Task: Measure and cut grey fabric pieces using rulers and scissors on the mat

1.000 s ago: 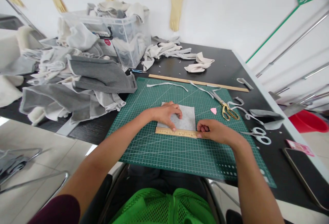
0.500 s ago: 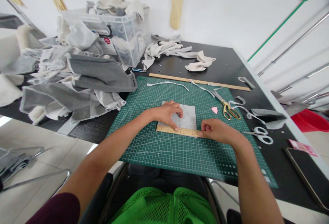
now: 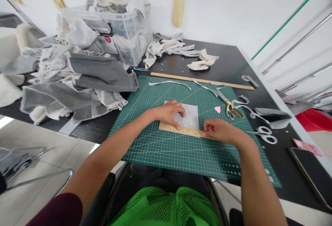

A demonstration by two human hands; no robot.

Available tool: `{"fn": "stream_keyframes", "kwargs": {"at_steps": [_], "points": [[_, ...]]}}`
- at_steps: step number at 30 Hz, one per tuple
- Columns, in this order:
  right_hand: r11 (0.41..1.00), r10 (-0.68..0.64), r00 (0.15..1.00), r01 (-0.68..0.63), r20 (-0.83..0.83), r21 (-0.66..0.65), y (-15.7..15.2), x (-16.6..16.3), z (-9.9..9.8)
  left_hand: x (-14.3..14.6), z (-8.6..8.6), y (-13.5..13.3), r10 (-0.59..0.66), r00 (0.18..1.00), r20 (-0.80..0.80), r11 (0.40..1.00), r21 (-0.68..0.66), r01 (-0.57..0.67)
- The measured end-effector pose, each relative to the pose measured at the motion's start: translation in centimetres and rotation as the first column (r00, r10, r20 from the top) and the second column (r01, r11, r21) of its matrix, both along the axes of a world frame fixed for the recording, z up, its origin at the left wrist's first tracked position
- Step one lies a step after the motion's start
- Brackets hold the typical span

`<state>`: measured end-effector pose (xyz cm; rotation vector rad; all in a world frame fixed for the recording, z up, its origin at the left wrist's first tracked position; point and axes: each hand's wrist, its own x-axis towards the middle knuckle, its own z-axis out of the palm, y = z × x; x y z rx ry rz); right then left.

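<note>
A small grey felt square (image 3: 191, 116) lies on the green cutting mat (image 3: 160, 150). A short wooden ruler (image 3: 186, 131) rests along its near edge. My left hand (image 3: 169, 113) lies on the felt with fingers curled down, fingertips pressing the felt and the ruler. My right hand (image 3: 219, 130) is closed in a loose fist at the ruler's right end, pinching it against the mat.
Gold scissors (image 3: 229, 106), a pink chalk piece (image 3: 217, 109) and a long wooden ruler (image 3: 202, 80) lie further back. White-handled scissors (image 3: 264, 134) and fabric scraps sit to the right. Grey cloth piles (image 3: 77, 80) and a clear bin (image 3: 121, 35) crowd the left. A phone (image 3: 308, 174) lies near the right edge.
Both hands stay on the ruler and felt. Only the view has shifted slightly.
</note>
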<state>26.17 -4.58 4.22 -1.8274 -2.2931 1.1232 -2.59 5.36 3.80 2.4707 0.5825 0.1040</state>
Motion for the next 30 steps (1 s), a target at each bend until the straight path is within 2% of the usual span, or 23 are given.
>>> {"fn": "stream_keyframes", "kwargs": {"at_steps": [9, 30], "points": [[1.0, 0.01, 1.0, -0.01, 0.003, -0.016, 0.0, 0.17, -0.03, 0.0, -0.37, 0.05, -0.006, 1.0, 0.019, 0.999, 0.037, 0.005], [1.0, -0.008, 1.0, 0.008, -0.012, -0.023, -0.5, -0.01, 0.65, 0.15, -0.69, 0.2, 0.001, 1.0, 0.006, 1.0, 0.007, -0.001]]}}
